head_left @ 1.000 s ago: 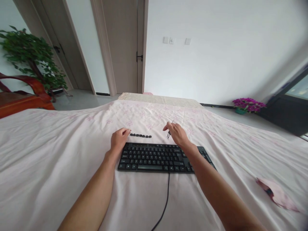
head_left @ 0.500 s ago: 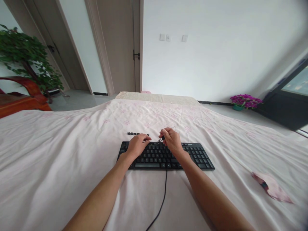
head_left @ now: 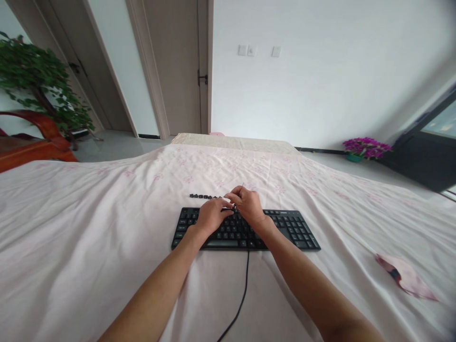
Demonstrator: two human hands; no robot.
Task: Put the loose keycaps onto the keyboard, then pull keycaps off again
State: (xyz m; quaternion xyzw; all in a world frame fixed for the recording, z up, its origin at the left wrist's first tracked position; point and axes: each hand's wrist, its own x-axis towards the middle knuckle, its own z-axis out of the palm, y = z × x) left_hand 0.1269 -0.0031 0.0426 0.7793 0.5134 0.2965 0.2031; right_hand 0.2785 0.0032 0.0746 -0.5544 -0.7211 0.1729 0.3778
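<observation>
A black keyboard (head_left: pixel 228 236) lies on the pink flowered cloth, its keys facing up. Over its top row my two hands meet, fingertips close together. My right hand (head_left: pixel 248 205) is closed around a small dark tool with thin wire ends, apparently a keycap puller (head_left: pixel 234 208), mostly hidden by the fingers. From the left, my left hand (head_left: pixel 213 216) reaches in with thumb and forefinger pinched at the tool's tip; whatever sits between them is too small to make out. Just beyond the keyboard, several loose black keycaps (head_left: pixel 201 196) form a row, its right end hidden behind my hands.
The keyboard's black cable (head_left: pixel 245 285) runs toward me over the cloth (head_left: pixel 107 228). A folded pink fabric piece (head_left: pixel 408 278) lies at the right. Beyond are a wooden chair (head_left: pixel 42 137), a leafy plant (head_left: pixel 35 71) and purple flowers (head_left: pixel 366 147).
My right hand has moved left and my left hand right, so their fingertips now meet above the keyboard's top row. The view has shifted slightly.
</observation>
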